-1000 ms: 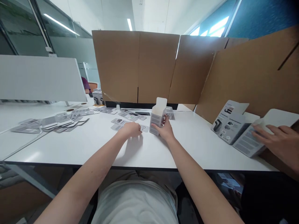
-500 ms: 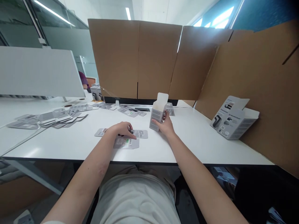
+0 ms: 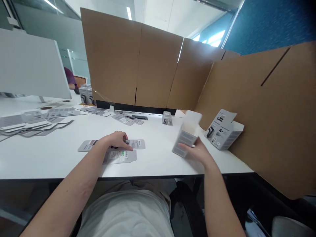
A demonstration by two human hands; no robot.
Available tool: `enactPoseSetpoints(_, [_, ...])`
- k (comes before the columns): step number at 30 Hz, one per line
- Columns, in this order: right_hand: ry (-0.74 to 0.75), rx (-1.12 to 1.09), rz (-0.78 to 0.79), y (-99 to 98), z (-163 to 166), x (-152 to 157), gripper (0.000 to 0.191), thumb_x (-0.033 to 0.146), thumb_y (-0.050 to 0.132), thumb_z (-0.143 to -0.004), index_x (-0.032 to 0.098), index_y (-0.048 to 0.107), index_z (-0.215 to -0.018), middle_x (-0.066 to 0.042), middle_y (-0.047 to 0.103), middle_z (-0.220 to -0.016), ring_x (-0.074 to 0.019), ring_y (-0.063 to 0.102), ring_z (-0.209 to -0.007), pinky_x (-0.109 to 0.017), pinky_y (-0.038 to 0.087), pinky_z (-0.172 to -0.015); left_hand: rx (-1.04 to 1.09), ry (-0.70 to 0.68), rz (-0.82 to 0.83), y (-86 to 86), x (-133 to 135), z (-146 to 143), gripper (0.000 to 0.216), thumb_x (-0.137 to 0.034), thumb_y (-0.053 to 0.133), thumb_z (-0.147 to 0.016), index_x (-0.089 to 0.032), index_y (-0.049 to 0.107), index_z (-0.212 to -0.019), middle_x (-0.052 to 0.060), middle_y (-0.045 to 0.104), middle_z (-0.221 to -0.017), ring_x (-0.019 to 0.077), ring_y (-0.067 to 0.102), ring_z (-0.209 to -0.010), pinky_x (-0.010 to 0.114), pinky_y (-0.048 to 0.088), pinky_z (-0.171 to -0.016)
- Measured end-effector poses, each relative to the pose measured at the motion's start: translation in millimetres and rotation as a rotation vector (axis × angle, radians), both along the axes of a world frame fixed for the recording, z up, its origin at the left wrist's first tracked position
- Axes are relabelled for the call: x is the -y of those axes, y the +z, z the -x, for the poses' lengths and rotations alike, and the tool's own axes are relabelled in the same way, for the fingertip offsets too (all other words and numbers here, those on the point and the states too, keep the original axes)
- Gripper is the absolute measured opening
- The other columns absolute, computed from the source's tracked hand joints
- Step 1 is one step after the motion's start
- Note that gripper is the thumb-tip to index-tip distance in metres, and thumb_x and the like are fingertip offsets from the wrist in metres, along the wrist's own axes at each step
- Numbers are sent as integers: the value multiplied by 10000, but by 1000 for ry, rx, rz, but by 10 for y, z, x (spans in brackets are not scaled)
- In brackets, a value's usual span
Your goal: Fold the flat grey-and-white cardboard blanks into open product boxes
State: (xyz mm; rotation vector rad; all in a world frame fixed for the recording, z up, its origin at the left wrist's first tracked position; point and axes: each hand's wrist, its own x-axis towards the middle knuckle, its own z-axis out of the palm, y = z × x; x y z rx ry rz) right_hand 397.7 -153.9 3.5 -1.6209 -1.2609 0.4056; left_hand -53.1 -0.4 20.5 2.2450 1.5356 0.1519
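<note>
Two hands [image 3: 116,140] [image 3: 198,152] apart (left palm-down)

Bright | glare: upper-right window [image 3: 216,39] | ceiling strip [image 3: 129,13] lit | soft shadows on table [image 3: 158,154] | edges stretched | dark top-right corner

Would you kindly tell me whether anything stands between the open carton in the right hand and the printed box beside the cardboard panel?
Only the right hand itself, gripping the open carton on the side toward the printed box; nothing else visible stands between them.

Tall cardboard screen [image 3: 158,62], white panel [image 3: 29,62]
</note>
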Motion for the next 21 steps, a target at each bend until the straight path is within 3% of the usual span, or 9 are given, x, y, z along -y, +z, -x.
enactPoseSetpoints(3, [-245,-2,35,9,-610,458,949,592,1061,-628,240,686,-1426,-200,846,-1361,-444,830,-1224,-600,679,-1101,-6,-4,14,22,8,-13,1005,-942,956,-428,-261,844,-1159,173,847,-1361,429,790,-1203,417,628,-862])
enactPoseSetpoints(9, [-647,22,71,-55,-1594,1032,820,645,1038,-675,282,740,-1347,-263,824,-1379,-548,782,-1337,-689,609,-1193,-2,1,-2,18,5,-19,946,-935,951,-442,-261,840,-1096,179,859,-1304,429,800,-1149,404,602,-821])
enactPoseSetpoints(12, [-819,153,20,-187,-1752,1082,885,738,982,-738,237,772,-1436,-336,758,-1436,-596,647,-1523,-723,523,-1286,20,6,12,6,-7,-11,946,-934,961,-430,-258,830,-1078,186,859,-1302,420,807,-1112,394,592,-784])
enactPoseSetpoints(15, [-982,252,-178,-360,-1763,992,1036,735,940,-784,144,715,-1604,-407,616,-1575,-588,487,-1660,-694,422,-1382,53,15,15,-15,-22,1,911,-916,980,-418,-265,824,-1035,179,867,-1254,410,814,-1068,387,583,-759])
enactPoseSetpoints(18, [-1091,165,-322,-495,-1773,874,1043,598,1018,-714,161,696,-1605,-416,525,-1632,-586,557,-1565,-666,467,-1348,68,20,15,-30,-26,12,893,-907,992,-421,-268,799,-1015,165,871,-1221,407,817,-1060,389,577,-762])
enactPoseSetpoints(21, [-1109,119,-397,-553,-1804,819,963,465,1087,-635,260,683,-1485,-399,552,-1525,-599,649,-1377,-763,539,-1209,84,37,10,-26,-28,20,913,-899,1001,-435,-265,783,-1054,159,873,-1209,416,820,-1068,399,580,-774])
